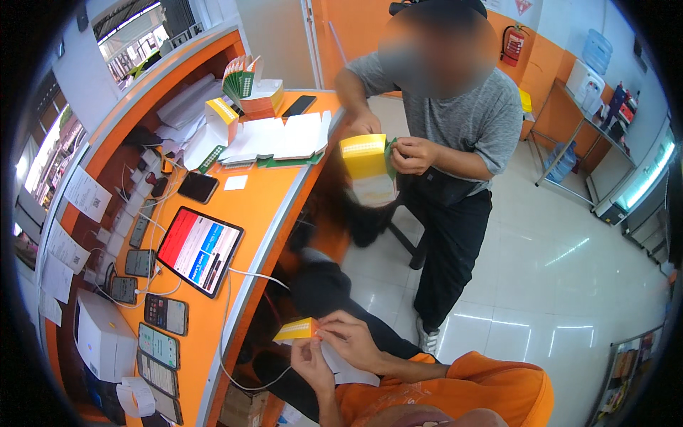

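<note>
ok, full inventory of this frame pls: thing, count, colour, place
small folded yellow card box: one, yellow and white, held between both hands, low centre
curved orange counter: one, orange, left
tablet with lit screen: one, red, white and blue display, on the counter
smartphones: several, dark, along the counter's near left side
white box-shaped device: one, white, far left
flat unfolded card boxes: a stack, white with green edges, counter's far end
co-worker in grey shirt: one, standing opposite, holding a larger yellow card box
red fire extinguisher: one, back wall
left hand: on the small box
right hand: on the small box
</note>
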Motion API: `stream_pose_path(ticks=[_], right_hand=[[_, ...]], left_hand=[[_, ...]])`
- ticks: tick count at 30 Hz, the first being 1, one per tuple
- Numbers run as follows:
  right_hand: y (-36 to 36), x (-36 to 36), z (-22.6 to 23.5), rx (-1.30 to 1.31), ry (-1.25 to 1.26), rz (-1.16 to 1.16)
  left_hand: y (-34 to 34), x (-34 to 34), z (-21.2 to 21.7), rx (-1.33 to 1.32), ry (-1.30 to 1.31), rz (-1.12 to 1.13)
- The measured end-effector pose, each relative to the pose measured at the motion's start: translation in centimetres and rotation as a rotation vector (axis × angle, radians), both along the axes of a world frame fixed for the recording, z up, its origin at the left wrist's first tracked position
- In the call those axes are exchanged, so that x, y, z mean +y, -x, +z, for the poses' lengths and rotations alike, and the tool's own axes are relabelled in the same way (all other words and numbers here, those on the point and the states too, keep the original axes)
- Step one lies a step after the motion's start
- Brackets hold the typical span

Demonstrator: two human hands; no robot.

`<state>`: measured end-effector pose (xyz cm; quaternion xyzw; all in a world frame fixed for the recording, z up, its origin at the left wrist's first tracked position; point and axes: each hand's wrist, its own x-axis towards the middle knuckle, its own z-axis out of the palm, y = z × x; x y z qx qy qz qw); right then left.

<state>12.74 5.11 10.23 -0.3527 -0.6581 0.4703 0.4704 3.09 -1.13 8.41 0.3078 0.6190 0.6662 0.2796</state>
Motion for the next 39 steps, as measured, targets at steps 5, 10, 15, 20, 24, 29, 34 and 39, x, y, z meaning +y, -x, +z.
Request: stream_pose_path(ticks=[5,10,15,20,24,29,34,39], right_hand=[[-0.2,-0.1,0.2,-0.002,0.055,-0.010],[-0.6,-0.1,0.1,-0.018,0.044,-0.005],[-0.4,-0.4,-0.4,0.053,0.094,-0.019],[-1.1,0.2,-0.6,-0.032,-0.022,0.018],[-1.4,0.3,-0.2,-0.070,0.020,0.020],[-1.6,0.2,0.5,-0.106,0.032,0.048],[-2.8,0.7,0.9,-0.104,0.064,0.140],[-3.7,0.9,1.2,-0.123,0.099,0.092]], left_hand=[[-0.3,-0.1,-0.6,0.026,0.037,0.000],[-0.5,-0.1,-0.5,0.096,0.042,-0.015],[-0.5,-0.2,-0.3,0.133,0.034,-0.023],[-0.2,-0.1,-0.4,0.114,-0.070,-0.023],[0.5,-0.4,-0.5,-0.037,-0.004,-0.064],[1.4,0.0,-1.2,0.042,-0.061,-0.096],[2.2,0.5,-2.3,-0.125,-0.025,-0.179],[2.1,1.1,-2.9,-0.107,-0.063,-0.228]])
